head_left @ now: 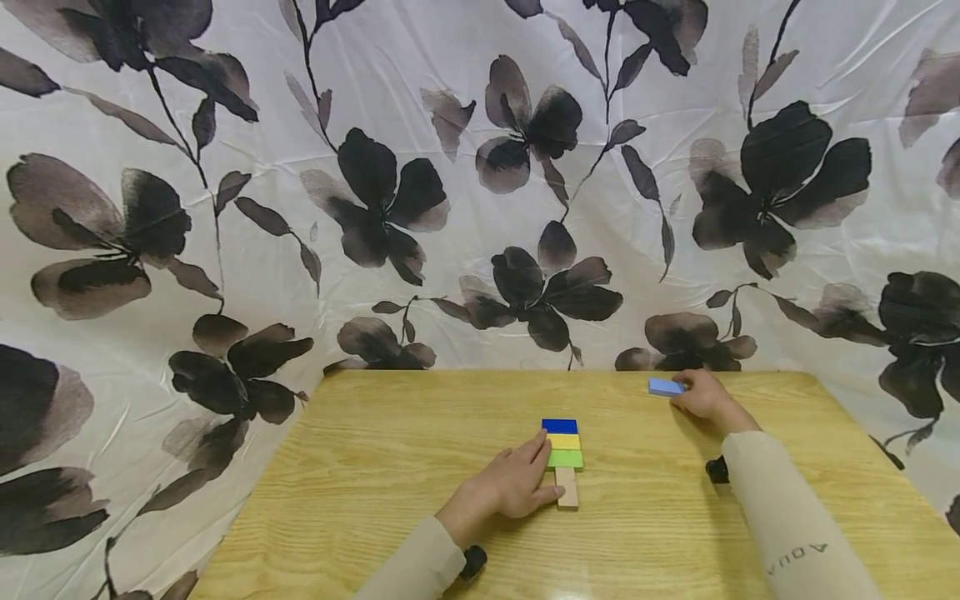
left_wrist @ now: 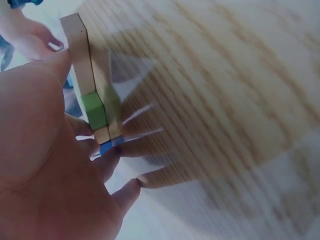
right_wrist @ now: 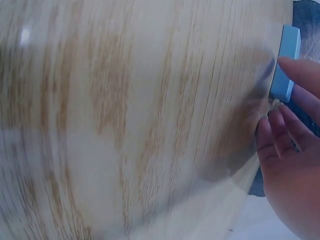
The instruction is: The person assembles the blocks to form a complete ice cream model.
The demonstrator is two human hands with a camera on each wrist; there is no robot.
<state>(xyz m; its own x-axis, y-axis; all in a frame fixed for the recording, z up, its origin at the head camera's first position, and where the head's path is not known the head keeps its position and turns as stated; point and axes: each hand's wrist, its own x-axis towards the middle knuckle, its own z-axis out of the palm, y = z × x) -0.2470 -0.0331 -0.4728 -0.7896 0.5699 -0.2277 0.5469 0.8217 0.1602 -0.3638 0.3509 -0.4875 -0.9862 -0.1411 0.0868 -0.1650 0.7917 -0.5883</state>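
In the head view, a dark blue block [head_left: 560,426], a yellow block [head_left: 564,442] and a light green block [head_left: 566,459] lie in a stack-like row. A plain wooden block [head_left: 567,490] extends from the green one toward the near edge. My left hand [head_left: 513,482] rests beside them, its fingers along their left side and its thumb touching the wooden block. Near the table's far right edge, my right hand [head_left: 703,395] pinches the right end of a light blue block [head_left: 664,387]. That block [right_wrist: 286,62] also appears between thumb and fingers in the right wrist view.
The wooden table [head_left: 420,417] has a glossy, reflecting top. A floral cloth [head_left: 465,217] hangs behind its far edge and along the left side. Black wrist devices [head_left: 473,563] show under both sleeves.
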